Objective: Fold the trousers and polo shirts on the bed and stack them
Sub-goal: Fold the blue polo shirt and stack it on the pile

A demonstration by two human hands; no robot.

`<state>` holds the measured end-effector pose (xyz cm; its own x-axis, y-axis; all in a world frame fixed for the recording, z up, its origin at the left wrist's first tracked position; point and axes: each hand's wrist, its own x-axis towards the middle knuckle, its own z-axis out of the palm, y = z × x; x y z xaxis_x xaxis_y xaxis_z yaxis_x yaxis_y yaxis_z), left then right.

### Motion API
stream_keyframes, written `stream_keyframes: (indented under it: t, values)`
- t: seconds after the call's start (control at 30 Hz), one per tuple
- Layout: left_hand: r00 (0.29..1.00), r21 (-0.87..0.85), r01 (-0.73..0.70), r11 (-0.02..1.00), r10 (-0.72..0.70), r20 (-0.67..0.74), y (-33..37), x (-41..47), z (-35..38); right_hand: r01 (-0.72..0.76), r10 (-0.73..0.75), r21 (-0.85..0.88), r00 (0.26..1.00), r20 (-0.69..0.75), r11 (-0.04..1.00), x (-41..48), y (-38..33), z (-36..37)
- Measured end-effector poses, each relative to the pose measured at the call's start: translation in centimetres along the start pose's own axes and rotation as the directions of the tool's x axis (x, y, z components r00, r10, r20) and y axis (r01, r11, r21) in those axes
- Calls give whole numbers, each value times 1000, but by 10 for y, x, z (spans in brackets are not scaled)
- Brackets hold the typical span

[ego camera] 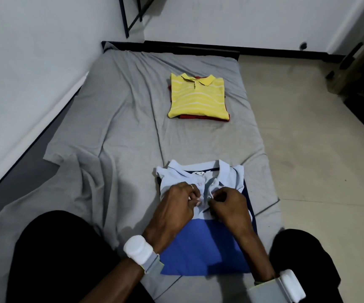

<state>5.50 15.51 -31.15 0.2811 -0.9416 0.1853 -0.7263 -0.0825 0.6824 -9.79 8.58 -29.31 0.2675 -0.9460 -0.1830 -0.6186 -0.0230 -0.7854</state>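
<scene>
A folded blue polo shirt [207,248], pale blue on top and deeper blue below, lies on the grey bed sheet [120,132] just in front of me. My left hand [176,206] and my right hand [227,206] both pinch its button placket below the collar, fingertips close together. Farther up the bed sits a stack: a folded yellow striped polo [196,95] on top of a red garment [198,117] whose edges show beneath it.
The bed lies low, with a white wall [24,73] along its left and a beige tiled floor [318,149] on its right. A black metal frame [131,16] stands at the far corner. My dark-clad knees flank the blue shirt.
</scene>
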Motion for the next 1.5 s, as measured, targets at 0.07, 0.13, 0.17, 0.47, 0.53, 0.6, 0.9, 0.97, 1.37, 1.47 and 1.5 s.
stream_keyframes:
  t: [0.07, 0.13, 0.17, 0.47, 0.53, 0.6, 0.9, 0.97, 1.37, 1.47, 1.5]
  values:
    - [992, 159, -125, 979, 127, -1, 5, 0, 6, -46, 42, 82, 998, 49, 996, 1, 3, -2]
    - [990, 258, -142, 956, 143, 16, 7, -1, 12, -64, 54, 115, 995, 82, 991, 2, 4, -3]
    - [993, 257, -110, 960, 116, -5, 5, -1, 14, -81, 69, 135, 994, 87, 988, 2, 5, -3]
    - [953, -329, 292, 898, -304, 16, 2, 6, 11, -214, 188, 408, 977, 103, 887, -5, -5, 1]
    - [938, -435, 330, 838, -343, 51, 3, 4, 9, -207, 182, 416, 978, 99, 885, -5, -5, 2]
    - [940, -460, 329, 825, -332, 77, 4, 3, 8, -195, 173, 414, 981, 91, 889, -3, -3, 4]
    - [952, -444, 294, 847, -303, 51, 1, 1, 9, -171, 105, 463, 981, 166, 870, -1, 5, 8]
    - [953, -411, 286, 866, -303, 24, 4, 0, 11, -200, 121, 487, 975, 188, 850, -1, 3, 8]
    - [971, -283, 208, 936, -232, -54, 8, 1, 9, -160, 83, 429, 978, 192, 889, 1, 3, 6]
    - [966, -353, 204, 913, -246, -78, 2, 0, 12, -92, 50, 391, 992, 115, 916, -2, 0, 11]
    - [961, -376, 209, 903, -260, -91, 0, 0, 12, -54, 28, 362, 997, 77, 931, -4, -1, 14]
